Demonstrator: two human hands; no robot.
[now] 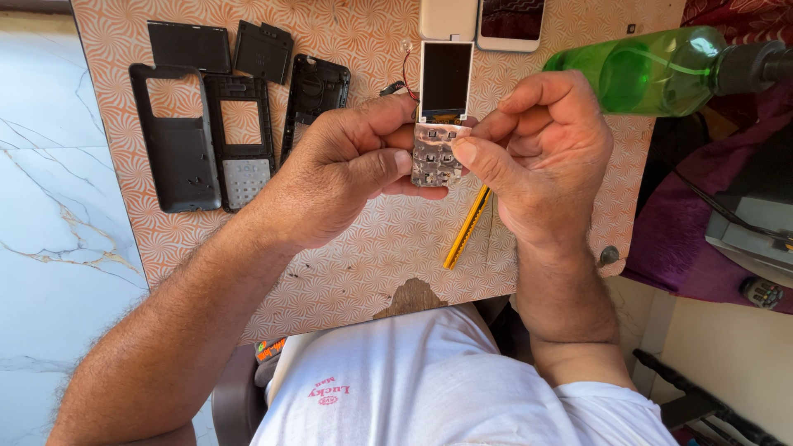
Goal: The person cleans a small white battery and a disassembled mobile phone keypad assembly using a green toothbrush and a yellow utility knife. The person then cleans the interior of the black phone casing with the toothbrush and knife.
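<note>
Both hands grasp a bare phone board point(442, 116) over the patterned table point(363, 248). The left hand point(343, 169) clamps its keypad end. The right hand point(541, 144) pinches the edge, perhaps around a small tool.

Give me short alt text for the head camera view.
Both hands, left hand and right hand, hold a bare phone board with screen above a patterned table; black phone casings lie left, a green bottle right.

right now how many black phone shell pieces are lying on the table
5, all left of the hands: two flat covers on top, three frames below. None looks hidden.
</note>
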